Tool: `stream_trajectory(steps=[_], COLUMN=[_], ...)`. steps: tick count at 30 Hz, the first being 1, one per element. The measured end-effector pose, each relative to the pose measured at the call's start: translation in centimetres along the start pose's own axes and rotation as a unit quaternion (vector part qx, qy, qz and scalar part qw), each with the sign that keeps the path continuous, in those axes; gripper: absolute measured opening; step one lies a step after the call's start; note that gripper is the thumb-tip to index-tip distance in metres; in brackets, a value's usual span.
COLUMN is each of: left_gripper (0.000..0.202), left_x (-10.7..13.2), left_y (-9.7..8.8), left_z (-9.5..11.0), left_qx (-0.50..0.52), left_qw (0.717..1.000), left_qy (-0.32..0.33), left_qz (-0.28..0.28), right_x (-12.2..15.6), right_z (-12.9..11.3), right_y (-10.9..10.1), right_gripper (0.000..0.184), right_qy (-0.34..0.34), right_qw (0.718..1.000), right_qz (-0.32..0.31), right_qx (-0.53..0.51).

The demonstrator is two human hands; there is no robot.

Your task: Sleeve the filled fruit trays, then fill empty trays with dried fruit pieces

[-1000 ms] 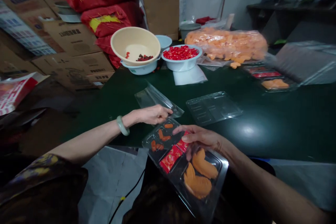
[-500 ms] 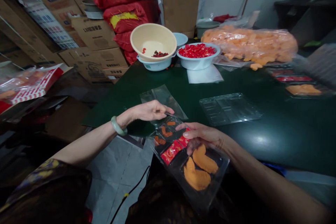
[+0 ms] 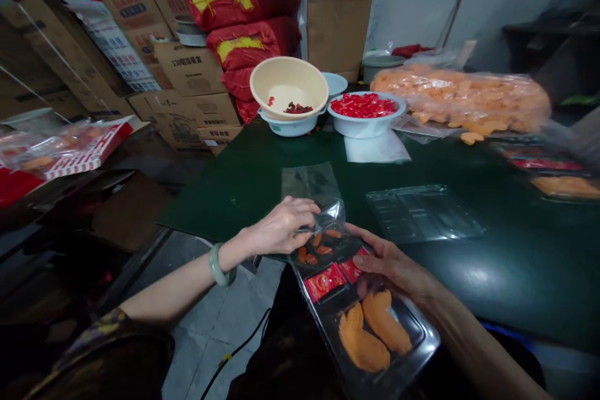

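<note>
A clear plastic tray (image 3: 424, 325) tilts over my lap, just off the table's near edge. Two orange leaf-like pieces (image 3: 363, 340) lie in its big compartment, with red packets (image 3: 324, 282) in the middle and several small orange bits (image 3: 323, 250) at the far end. My right hand (image 3: 394, 265) grips the tray by its right side, thumb on a red packet. At the far end, my left hand (image 3: 288, 225), with a pale green bangle on the wrist, pinches a clear plastic bag (image 3: 312, 182). The bag's mouth covers the tray's far end; its rest lies flat on the table.
An unfilled clear tray (image 3: 424, 212) lies on the green table (image 3: 225, 187). Behind stand a cream bowl (image 3: 262, 84), a basin of red packets (image 3: 368, 128) and a big bag of orange pieces (image 3: 462, 97). Packed trays (image 3: 546, 162) sit at right, cardboard boxes (image 3: 192, 69) back left.
The bag's mouth has come over the tray's far end, and my left hand has closed on it there. The whole view has shifted, with things appearing lower and farther right.
</note>
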State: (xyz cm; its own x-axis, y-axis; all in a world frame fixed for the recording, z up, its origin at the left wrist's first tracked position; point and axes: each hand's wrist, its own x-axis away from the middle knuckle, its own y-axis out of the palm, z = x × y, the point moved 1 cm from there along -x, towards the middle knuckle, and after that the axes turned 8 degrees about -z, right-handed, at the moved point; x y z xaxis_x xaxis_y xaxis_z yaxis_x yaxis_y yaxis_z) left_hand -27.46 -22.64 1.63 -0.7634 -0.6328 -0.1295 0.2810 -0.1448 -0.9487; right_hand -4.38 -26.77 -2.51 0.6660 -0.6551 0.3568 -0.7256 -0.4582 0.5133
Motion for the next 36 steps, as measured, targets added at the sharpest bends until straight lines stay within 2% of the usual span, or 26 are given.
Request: stream_trajectory(steps=[2,4,7,9,11,13,15,17,19,23,28,30,33,34,36], left_gripper=[0.012,0.014,0.006,0.022,0.029,0.027,0.024,0.023,0.023,0.022,0.020,0.016,0.010,0.017,0.028], left_x=[0.5,0.8,0.7,0.5,0.4,0.5,0.7,0.9,1.2,1.6,2.2,2.4,2.2,2.0,1.0], left_y=[0.9,1.7,2.5,2.8,2.9,2.9,2.9,2.9,2.9,3.1,2.9,2.7,2.4,2.3,2.1], left_z=[-0.2,-0.8,-2.0,-2.5,-2.7,-2.5,-2.0,-1.3,-0.6,0.6,1.9,2.2,2.2,2.2,2.1], left_qx=[-0.030,-0.038,-0.010,0.057,0.158,0.249,0.288,0.252,0.160,0.039,-0.010,-0.024,-0.055,-0.066,-0.088], left_qw=[0.996,0.985,0.965,0.956,0.950,0.938,0.933,0.947,0.966,0.978,0.993,0.991,0.980,0.980,0.986], left_qy=[-0.045,-0.120,-0.243,-0.281,-0.268,-0.238,-0.213,-0.194,-0.183,-0.152,-0.056,-0.061,-0.108,-0.113,-0.104], left_qz=[0.069,0.118,0.095,0.056,0.037,0.037,0.040,0.054,0.090,0.141,0.101,0.117,0.158,0.148,0.091], right_x=[0.0,0.1,0.2,0.4,0.4,0.5,0.6,0.8,1.0,1.2,1.0,0.8,0.7,0.7,0.7], right_z=[0.2,0.3,0.5,0.6,0.8,1.0,1.2,1.5,1.7,2.0,2.3,2.3,2.3,2.2,2.2], right_y=[-0.3,-0.5,-0.7,-0.7,-0.7,-0.6,-0.5,-0.3,-0.1,0.3,0.7,0.8,1.0,1.1,1.2], right_gripper=[0.091,0.090,0.091,0.091,0.091,0.091,0.091,0.091,0.091,0.090,0.086,0.084,0.083,0.083,0.082], right_qy=[-0.006,-0.014,-0.033,-0.048,-0.066,-0.083,-0.092,-0.096,-0.100,-0.107,-0.126,-0.129,-0.123,-0.121,-0.118], right_qw=[1.000,1.000,0.999,0.998,0.996,0.993,0.991,0.989,0.985,0.978,0.968,0.967,0.970,0.970,0.970], right_qz=[0.001,0.001,0.014,0.035,0.060,0.077,0.089,0.103,0.121,0.151,0.191,0.202,0.208,0.211,0.214], right_qx=[0.002,0.005,0.007,-0.007,-0.029,-0.041,-0.046,-0.053,-0.069,-0.095,-0.106,-0.081,-0.038,-0.025,0.000])
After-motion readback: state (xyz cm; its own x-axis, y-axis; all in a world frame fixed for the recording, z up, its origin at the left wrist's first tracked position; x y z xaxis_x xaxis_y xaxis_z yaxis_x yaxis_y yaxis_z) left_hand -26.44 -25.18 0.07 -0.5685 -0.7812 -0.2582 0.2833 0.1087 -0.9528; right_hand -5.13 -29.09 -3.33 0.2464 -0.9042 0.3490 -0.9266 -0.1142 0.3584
